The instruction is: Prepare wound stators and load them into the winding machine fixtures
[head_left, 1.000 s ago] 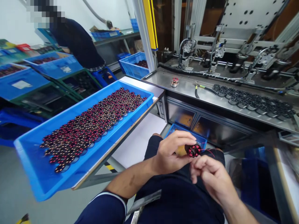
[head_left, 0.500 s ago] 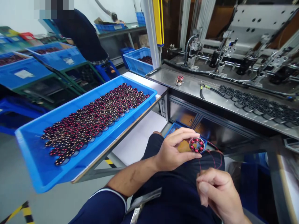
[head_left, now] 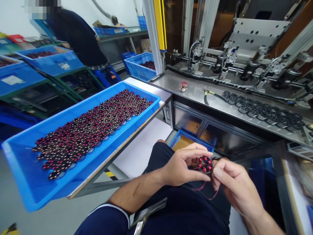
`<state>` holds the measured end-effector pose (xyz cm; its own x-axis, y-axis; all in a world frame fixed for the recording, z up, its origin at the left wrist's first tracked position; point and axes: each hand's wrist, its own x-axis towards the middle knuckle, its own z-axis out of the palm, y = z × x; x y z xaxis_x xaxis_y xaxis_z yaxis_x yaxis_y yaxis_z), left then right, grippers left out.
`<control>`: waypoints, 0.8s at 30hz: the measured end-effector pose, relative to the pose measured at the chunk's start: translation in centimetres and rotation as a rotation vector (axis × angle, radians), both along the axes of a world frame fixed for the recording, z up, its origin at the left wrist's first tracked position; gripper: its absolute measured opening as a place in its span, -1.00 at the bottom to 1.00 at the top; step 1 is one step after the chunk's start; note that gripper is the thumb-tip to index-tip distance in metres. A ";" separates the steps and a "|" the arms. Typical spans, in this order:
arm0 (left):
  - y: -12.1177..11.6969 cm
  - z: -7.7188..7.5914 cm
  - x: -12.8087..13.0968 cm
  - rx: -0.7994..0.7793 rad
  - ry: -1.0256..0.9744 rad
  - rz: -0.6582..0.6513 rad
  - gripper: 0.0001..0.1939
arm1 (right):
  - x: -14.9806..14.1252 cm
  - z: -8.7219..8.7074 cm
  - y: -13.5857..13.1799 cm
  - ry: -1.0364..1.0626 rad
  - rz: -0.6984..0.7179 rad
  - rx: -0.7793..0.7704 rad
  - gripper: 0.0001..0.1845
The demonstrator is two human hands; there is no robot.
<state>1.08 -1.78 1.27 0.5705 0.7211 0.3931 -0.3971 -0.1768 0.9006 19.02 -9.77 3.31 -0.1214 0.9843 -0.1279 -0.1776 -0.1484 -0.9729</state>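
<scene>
My left hand (head_left: 179, 164) is closed around a small round motor stator (head_left: 204, 164), its thumb and fingers on the rim. The stator has a ring of red coils and its open face is turned up towards me. My right hand (head_left: 233, 178) is at the stator's right edge, thumb and forefinger pinched together on thin red wire. A slack loop of that red wire (head_left: 214, 195) hangs below both hands, over my lap. The exact spot of the pinch is hidden by the fingers.
At left a blue tray (head_left: 17, 163) holds many wound stators. On the metal ledge before the machine (head_left: 246, 62) are two stacked stators (head_left: 183, 86), cutting pliers (head_left: 210, 94) and rows of black stators (head_left: 266, 109). A co-worker (head_left: 75, 36) is seated at the back left.
My right hand has moved up from below to the stator's right edge. The wire loop, formerly to the right of the stator, now hangs beneath it. The view has shifted slightly right.
</scene>
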 end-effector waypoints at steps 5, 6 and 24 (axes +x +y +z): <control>-0.2 0.5 0.2 -0.366 -0.038 -0.088 -0.47 | 0.0 -1.3 -1.0 -0.060 0.006 0.067 -0.65; -0.3 0.7 0.2 -0.433 -0.044 -0.112 -0.49 | -0.1 -1.5 -1.0 -0.096 -0.017 0.085 -0.65; -1.6 1.6 0.3 0.594 0.191 0.459 -0.51 | -2.4 -1.4 -0.7 -0.230 -0.383 0.438 -0.88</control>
<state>1.36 -3.41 2.83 0.3622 0.6007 0.7127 -0.0150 -0.7608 0.6489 16.61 -10.48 1.96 0.2327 0.9196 0.3165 0.0819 0.3058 -0.9486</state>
